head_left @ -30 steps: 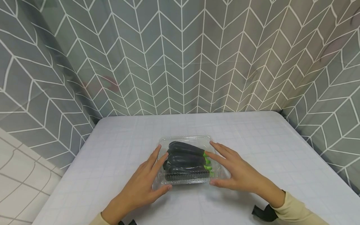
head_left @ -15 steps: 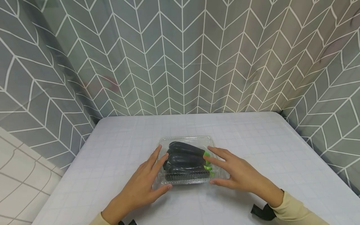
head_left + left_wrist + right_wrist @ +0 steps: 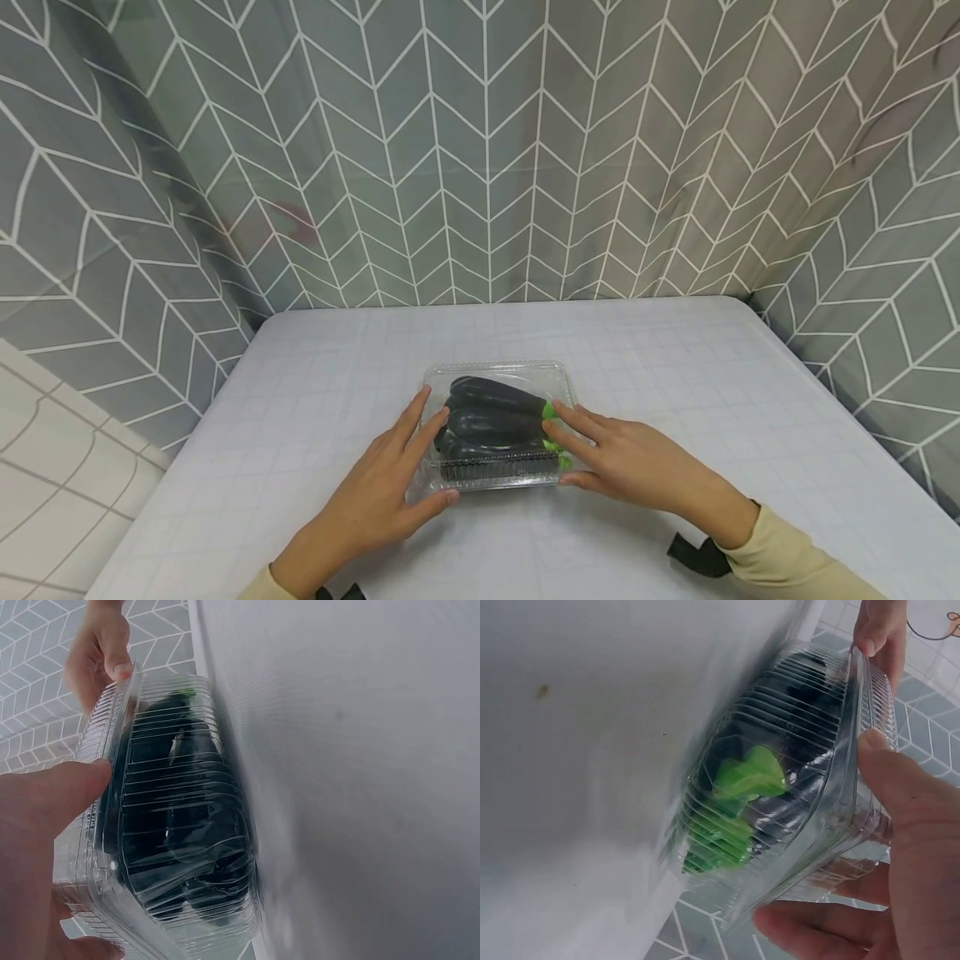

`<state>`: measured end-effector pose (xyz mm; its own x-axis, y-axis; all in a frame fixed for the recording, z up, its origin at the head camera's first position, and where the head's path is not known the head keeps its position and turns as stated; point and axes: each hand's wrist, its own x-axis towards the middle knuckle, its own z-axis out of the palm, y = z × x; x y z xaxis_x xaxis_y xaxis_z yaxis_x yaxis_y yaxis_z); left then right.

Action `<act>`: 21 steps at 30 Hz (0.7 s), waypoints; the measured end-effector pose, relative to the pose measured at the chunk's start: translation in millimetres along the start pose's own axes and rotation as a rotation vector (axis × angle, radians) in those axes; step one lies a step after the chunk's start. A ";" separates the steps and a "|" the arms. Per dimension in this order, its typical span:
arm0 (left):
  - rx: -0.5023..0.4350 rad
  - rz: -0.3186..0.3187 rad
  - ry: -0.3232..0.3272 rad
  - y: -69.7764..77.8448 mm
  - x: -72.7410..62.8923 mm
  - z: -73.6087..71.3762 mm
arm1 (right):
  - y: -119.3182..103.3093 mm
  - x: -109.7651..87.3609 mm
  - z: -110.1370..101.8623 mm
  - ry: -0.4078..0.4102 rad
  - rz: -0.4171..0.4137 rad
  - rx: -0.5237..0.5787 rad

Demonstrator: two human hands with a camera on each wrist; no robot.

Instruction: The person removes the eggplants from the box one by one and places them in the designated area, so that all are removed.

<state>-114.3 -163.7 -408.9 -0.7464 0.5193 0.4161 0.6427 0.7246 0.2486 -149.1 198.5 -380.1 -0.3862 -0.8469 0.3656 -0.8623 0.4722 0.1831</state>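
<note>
A clear plastic clamshell container (image 3: 502, 473) stands on the table, its lid down. Inside lie dark eggplants (image 3: 495, 425) side by side, green stem ends towards the right. My left hand (image 3: 375, 487) lies along the container's left side, fingers fairly straight and thumb at the front edge; in the left wrist view that thumb (image 3: 88, 778) touches the rim. My right hand (image 3: 637, 462) reaches over the right side with extended fingertips on the lid near the stems. In the right wrist view, its thumb (image 3: 877, 750) rests against the rim and its other fingers reach around the corner.
The table (image 3: 337, 358) has a pale cloth and rounded far corners. A grey chevron-patterned curtain (image 3: 487, 167) hangs behind and at both sides. Black straps (image 3: 701, 557) show by the wrists near the front edge.
My right hand has slid inward and slightly towards the front, its fingers drawing closer together over the stem ends. My left hand and the container have stayed in place.
</note>
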 end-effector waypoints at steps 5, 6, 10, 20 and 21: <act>-0.005 -0.006 0.001 -0.1 0.1 0.5 | -3.1 3.3 -0.9 0.027 -0.032 -0.058; -0.005 -0.005 0.001 -0.2 -0.1 0.9 | -3.6 3.6 -1.2 0.028 -0.036 -0.067; -0.005 0.001 0.007 -1.4 -0.7 1.6 | -4.5 5.7 -4.2 0.028 -0.053 -0.083; 0.000 0.012 0.017 -2.1 -1.1 0.8 | -16.4 13.5 -14.5 -0.054 0.007 -0.048; -0.001 0.016 0.020 -2.3 -1.3 0.7 | -17.7 13.0 -14.6 -0.063 0.017 -0.046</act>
<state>-114.9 -165.7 -410.6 -0.7325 0.5218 0.4372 0.6548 0.7157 0.2428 -134.1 182.7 -365.3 -0.4222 -0.8515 0.3110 -0.8399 0.4965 0.2193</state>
